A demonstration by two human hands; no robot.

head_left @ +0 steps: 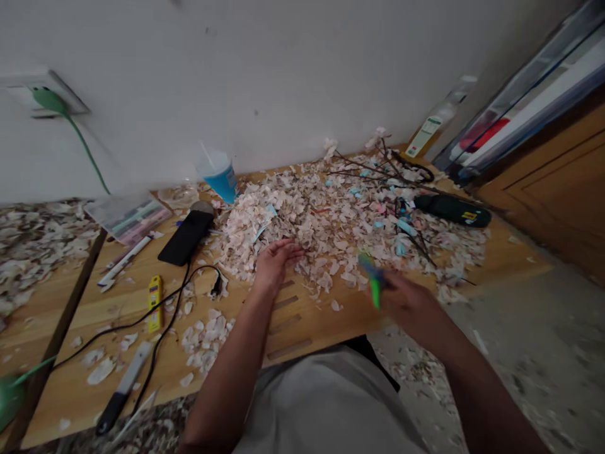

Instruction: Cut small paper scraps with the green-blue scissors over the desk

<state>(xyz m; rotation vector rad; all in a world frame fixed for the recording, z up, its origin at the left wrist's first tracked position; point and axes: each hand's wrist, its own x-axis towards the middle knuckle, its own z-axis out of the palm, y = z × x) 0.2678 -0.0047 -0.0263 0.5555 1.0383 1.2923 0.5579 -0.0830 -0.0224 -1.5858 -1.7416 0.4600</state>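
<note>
My left hand (275, 261) rests at the front edge of a heap of pale pinkish-white petals (283, 208), its fingers stretched out to the right and nothing plainly held in them. Over the table's front edge, my right hand (411, 309) is closed around a small bright green and bluish tool (375, 282). Motion smears that tool, so its exact kind does not show. Loose petals spread between the two hands. Behind my right hand lie thin brown twigs (368, 169) with a few blossoms and light-blue bits among the petals.
On the left lie a black phone (186, 238), a cable (178, 309), a yellow level-like item (155, 304) and a putty knife (123, 388). A blue cup (222, 180) stands by the wall. At right are a dark green cylinder (454, 210) and a bottle (437, 123).
</note>
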